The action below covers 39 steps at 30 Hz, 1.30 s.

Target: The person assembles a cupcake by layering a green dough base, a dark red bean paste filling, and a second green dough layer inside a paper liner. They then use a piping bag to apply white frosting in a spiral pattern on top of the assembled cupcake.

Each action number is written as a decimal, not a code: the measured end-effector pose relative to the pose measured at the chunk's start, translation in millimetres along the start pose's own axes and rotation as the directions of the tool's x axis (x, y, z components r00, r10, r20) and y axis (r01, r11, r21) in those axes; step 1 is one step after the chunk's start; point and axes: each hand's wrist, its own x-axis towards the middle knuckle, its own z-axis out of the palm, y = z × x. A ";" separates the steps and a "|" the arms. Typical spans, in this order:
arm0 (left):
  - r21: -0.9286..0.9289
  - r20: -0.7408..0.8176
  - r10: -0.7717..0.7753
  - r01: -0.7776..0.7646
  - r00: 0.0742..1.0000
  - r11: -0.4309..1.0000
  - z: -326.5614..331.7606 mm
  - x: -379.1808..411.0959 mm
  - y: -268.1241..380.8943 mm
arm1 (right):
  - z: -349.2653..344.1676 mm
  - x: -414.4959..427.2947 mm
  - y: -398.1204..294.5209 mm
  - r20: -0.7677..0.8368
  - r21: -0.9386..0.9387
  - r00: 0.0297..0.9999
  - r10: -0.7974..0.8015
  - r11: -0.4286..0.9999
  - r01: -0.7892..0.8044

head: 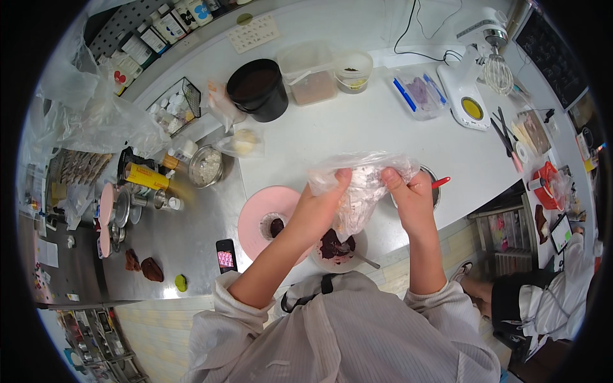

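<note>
Both my hands grip the upper rim of a clear plastic bag (360, 203), which looks smeared inside with a pale, creamy mass. My left hand (330, 191) pinches its left side, thumb on top; my right hand (411, 189) pinches the right side. Below the bag's tip, a bowl (360, 258) contains a dark purple mixture (335, 245) and a metal spoon (368, 261). Left of it, behind my left forearm, a small cup (266, 225) with dark filling stands on a pink round stand (256, 208). My right hand partly hides a metal bowl (437, 194) with a red-handled utensil (441, 182).
A phone (225, 256) lies left of the pink stand. Along the back stand a black bucket (261, 93), plastic tubs (311, 81) and a stand mixer (467, 91). A steel bowl (206, 166) holds white pieces. Another person (541, 297) sits at right, beyond the table edge.
</note>
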 end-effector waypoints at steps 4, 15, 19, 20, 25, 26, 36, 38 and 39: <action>-0.220 -0.091 0.057 -0.076 0.994 0.972 2.8 1.4 -4.2 | 13.9 4.5 -5.7 -0.068 0.049 0.997 -0.020 0.999 0.023; 0.079 -0.023 0.210 -0.208 0.977 0.975 13.6 -1.6 47.8 | 33.8 7.9 -28.2 -0.115 0.028 0.991 -0.066 0.997 0.069; -0.063 0.085 0.208 -0.203 0.974 0.977 13.3 3.3 45.0 | 33.9 0.4 -21.2 -0.154 0.032 0.986 -0.061 0.997 0.067; -0.028 0.065 0.195 -0.194 0.979 0.981 12.2 4.4 43.1 | 30.1 -0.3 -16.5 -0.138 0.043 0.989 -0.044 0.998 0.050; 0.016 0.013 0.063 -0.064 0.998 0.998 12.2 9.9 46.0 | 15.0 -0.5 -2.0 -0.119 0.195 0.992 0.040 0.981 -0.017; 0.068 0.002 0.078 -0.078 0.997 0.995 14.9 6.6 47.4 | 19.0 0.8 -2.7 -0.136 0.239 0.990 0.031 0.971 0.002; 0.468 0.194 0.293 -0.351 0.936 0.811 7.4 12.4 46.7 | 19.6 9.3 -10.9 0.008 0.090 1.000 -0.011 0.996 0.011; 0.440 0.176 0.331 -0.375 0.927 0.816 12.8 7.3 43.9 | 25.0 1.3 -11.6 -0.014 0.067 1.000 -0.024 0.997 0.025; 0.407 0.190 0.347 -0.395 0.918 0.823 16.0 7.7 44.6 | 27.4 -2.8 -11.7 -0.042 0.079 0.999 -0.025 0.996 0.028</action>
